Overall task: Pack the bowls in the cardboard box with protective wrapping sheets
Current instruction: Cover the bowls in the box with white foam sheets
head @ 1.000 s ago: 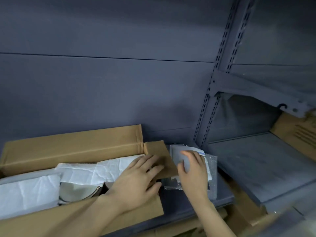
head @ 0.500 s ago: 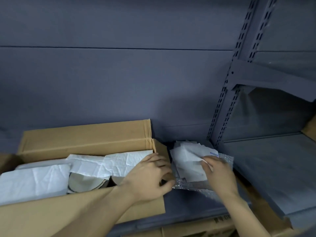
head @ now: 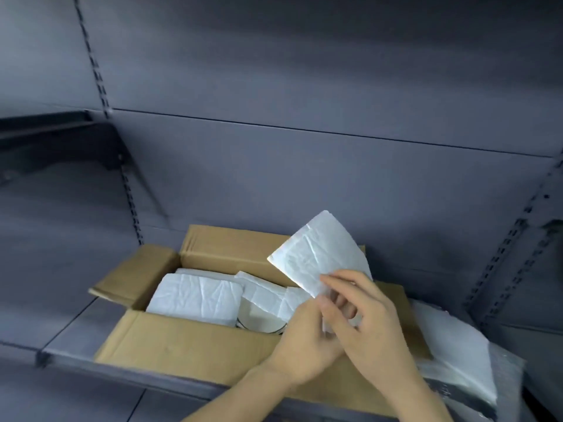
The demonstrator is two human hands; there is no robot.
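While both hands meet over the right end of the box, the right hand (head: 376, 321) pinches the lower edge of a white wrapping sheet (head: 316, 258), and the left hand (head: 304, 339) closes on the same edge from below; its fingertips are hidden, so its exact hold is a judgement. The sheet stands up toward twelve o'clock, its free corner unsupported.

At nine o'clock from the grip, a bowl (head: 259, 319) shows part of its rim inside the cardboard box (head: 189, 342), between other white sheets (head: 198, 300). At four o'clock lies a pile of loose wrapping (head: 451, 342) on the shelf (head: 70, 336).

Risks, as judged: the thin sheet may tear or slip from so slight a pinch; the exposed bowl could be knocked if the sheet is pushed down carelessly.

No brand, label or legible writing is visible.
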